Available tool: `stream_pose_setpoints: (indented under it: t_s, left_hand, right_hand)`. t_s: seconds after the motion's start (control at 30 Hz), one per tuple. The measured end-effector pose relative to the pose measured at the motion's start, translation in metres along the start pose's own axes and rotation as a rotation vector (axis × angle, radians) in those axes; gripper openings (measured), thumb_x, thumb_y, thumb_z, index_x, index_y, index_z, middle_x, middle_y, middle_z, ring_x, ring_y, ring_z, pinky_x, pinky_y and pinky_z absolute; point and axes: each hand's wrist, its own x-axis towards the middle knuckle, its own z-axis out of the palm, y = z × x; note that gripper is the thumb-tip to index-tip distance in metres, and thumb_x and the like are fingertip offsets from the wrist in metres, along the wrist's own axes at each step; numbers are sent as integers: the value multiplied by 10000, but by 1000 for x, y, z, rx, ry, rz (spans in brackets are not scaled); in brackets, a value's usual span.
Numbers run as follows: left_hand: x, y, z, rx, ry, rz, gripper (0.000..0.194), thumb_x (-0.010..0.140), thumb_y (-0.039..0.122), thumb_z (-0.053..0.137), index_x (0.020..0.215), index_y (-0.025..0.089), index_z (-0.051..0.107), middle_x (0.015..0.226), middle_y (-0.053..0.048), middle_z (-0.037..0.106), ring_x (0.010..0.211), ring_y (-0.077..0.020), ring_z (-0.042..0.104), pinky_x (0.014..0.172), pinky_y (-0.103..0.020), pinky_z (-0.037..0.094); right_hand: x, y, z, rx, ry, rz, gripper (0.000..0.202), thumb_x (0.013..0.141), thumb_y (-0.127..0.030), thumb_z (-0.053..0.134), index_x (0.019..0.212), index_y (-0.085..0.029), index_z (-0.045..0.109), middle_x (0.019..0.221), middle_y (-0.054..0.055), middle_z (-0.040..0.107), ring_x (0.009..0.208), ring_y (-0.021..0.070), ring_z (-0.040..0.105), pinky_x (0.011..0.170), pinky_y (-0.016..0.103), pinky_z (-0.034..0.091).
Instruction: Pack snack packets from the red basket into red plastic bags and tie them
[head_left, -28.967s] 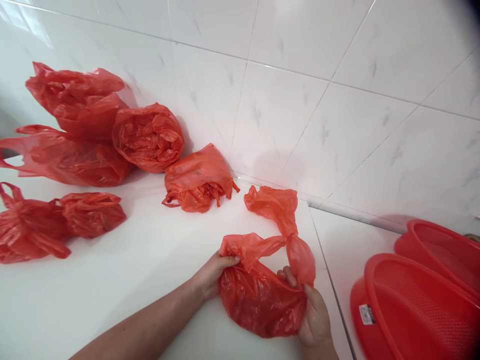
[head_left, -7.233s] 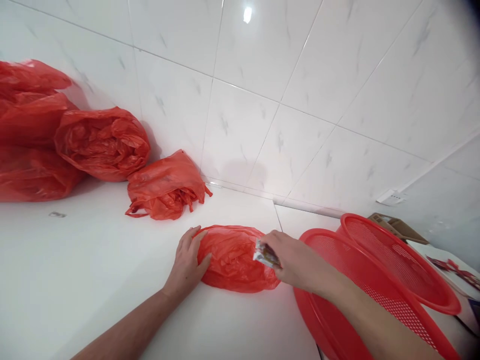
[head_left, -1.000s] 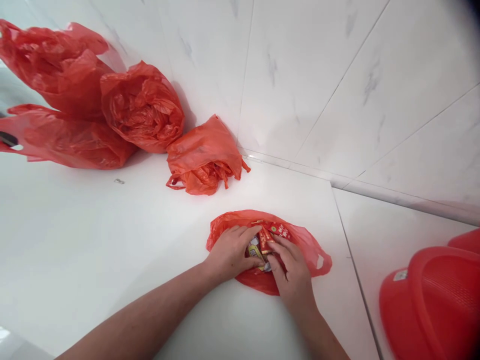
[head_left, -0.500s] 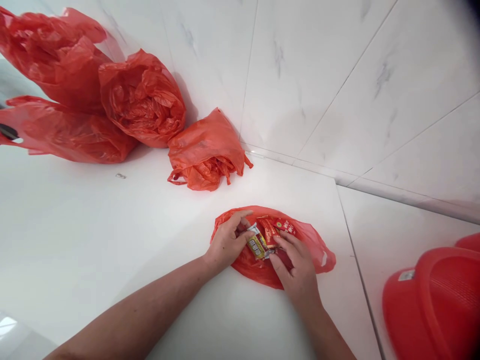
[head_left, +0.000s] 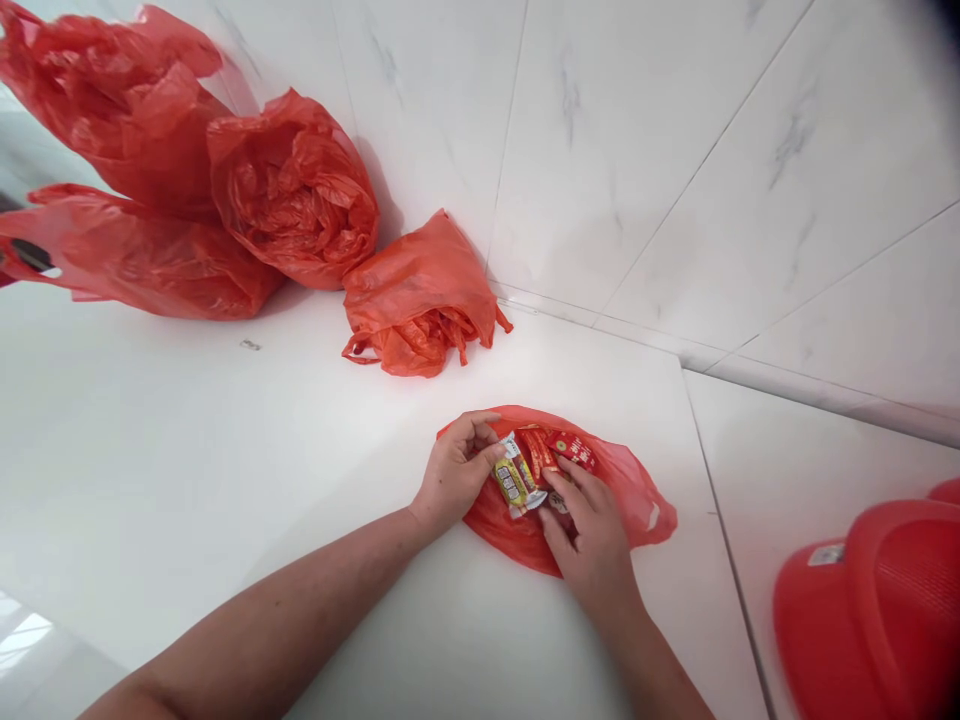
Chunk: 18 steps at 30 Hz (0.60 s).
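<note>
A red plastic bag (head_left: pixel 517 540) lies flat on the white surface, with small snack packets on it. My left hand (head_left: pixel 457 475) pinches the upper left end of a yellow and silver packet (head_left: pixel 513 482). My right hand (head_left: pixel 589 520) rests over the packets from the right, its thumb near the lower end of the yellow one and its fingers on the red packets. Beside the yellow packet are a red packet with orange print (head_left: pixel 536 447) and a red one with white characters (head_left: pixel 576 449). The right fingertips partly cover a further dark red packet.
Several bulky red plastic bags (head_left: pixel 296 200) stand at the upper left against the marbled wall (head_left: pixel 600 150). A smaller crumpled red bag (head_left: pixel 424 295) sits near the wall's base. Red plastic basins (head_left: pixel 825 620) are at the lower right, past a seam. A tiny scrap (head_left: pixel 250 345) lies at left.
The yellow packet's lower end shows more fully between my hands. More of the dark red packet shows by my right fingers. The whole view has shifted slightly.
</note>
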Motion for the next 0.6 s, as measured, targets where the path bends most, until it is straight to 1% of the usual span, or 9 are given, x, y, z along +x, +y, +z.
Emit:
stream_pose_setpoints:
  t_s: [0.13,0.27,0.37,0.47,0.53,0.6]
  left_hand:
    - [0,2,0,-8,-1,-10,291,787,239,602,1070,206,541,811,7,544,728,-126,551,680,-263,491]
    - [0,1,0,-6,7,-14,285,782,248,610,1057,199,548,800,6,555,715,-127,555,679,-269,494]
    - [0,1,1,2,-5,-4,278,788,245,606,1057,195,554,802,0,567,721,-130,560,683,-273,495]
    - [-2,-1,1,14,-37,30,253,795,241,605,1041,195,570,801,-9,589,728,-136,575,686,-282,500]
    - [-4,-1,1,28,-68,64,231,793,244,614,1017,196,587,808,-16,607,739,-145,591,692,-290,509]
    - [-7,0,2,53,-106,95,210,795,242,618,999,199,601,815,-19,626,750,-151,606,698,-296,517]
  right_hand:
    - [-1,2,2,23,-14,10,423,831,-246,537,1252,-290,526,1324,73,486,1194,286,459,840,474,535]
    - [1,0,-1,-5,5,-12,407,825,-238,551,1229,-286,542,1307,69,502,1183,285,466,867,484,517]
    - [2,-9,-5,-23,108,-100,404,811,-238,575,1213,-275,552,1273,74,528,1156,283,491,918,506,477]
    - [0,-20,-6,11,212,-157,469,806,-207,572,1265,-283,511,1189,77,588,1086,277,548,889,491,490]
    - [-3,-25,-2,79,201,-115,510,814,-208,563,1309,-287,467,1137,75,623,1015,266,591,813,453,529]
    - [-6,-26,3,168,134,3,518,824,-241,559,1327,-295,449,1103,71,645,919,249,629,720,410,556]
